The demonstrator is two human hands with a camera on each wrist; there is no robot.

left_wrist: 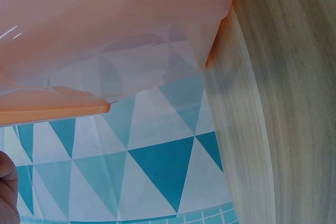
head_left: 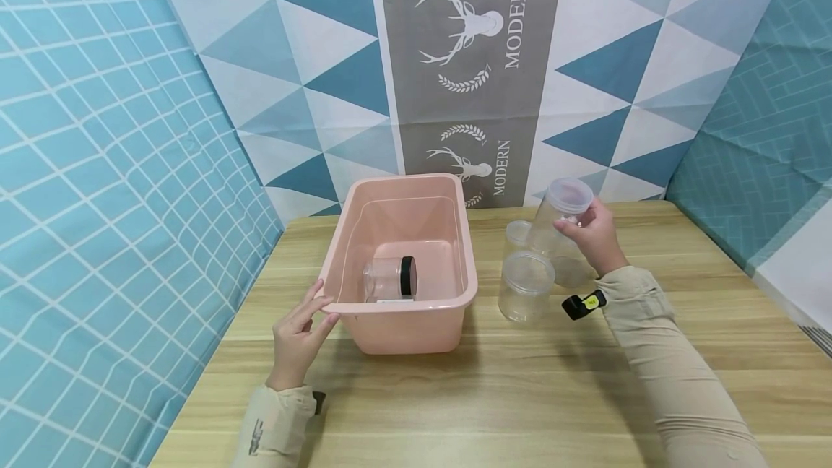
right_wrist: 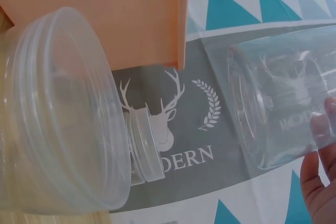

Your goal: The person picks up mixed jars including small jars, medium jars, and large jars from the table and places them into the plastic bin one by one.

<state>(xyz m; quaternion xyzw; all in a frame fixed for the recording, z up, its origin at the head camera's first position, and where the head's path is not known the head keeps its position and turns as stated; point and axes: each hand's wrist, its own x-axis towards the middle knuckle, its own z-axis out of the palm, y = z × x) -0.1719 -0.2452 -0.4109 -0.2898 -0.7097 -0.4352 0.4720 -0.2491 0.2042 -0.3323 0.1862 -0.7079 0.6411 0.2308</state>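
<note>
With my right hand (head_left: pixel 594 237) fingers curled round a clear lidded jar (head_left: pixel 564 209) lifted above the other jars (head_left: pixel 525 286) and my left hand (head_left: pixel 297 338) fingers loosely apart on the pink tub (head_left: pixel 455 251) rim, I judge the slick jar could slip onto them.

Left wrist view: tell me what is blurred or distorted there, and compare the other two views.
Left wrist view: pink plastic bin soft, too close. Right wrist view: clear plastic jar looms, bulging. Head view: sharp, wall lines bowed at edges.

A staged recording booth is suggested by the printed cloth backdrops (head_left: pixel 468 63), patterned with triangles, tiles and a deer emblem, which are hung closely around a wooden tabletop (head_left: pixel 455 396).
</note>
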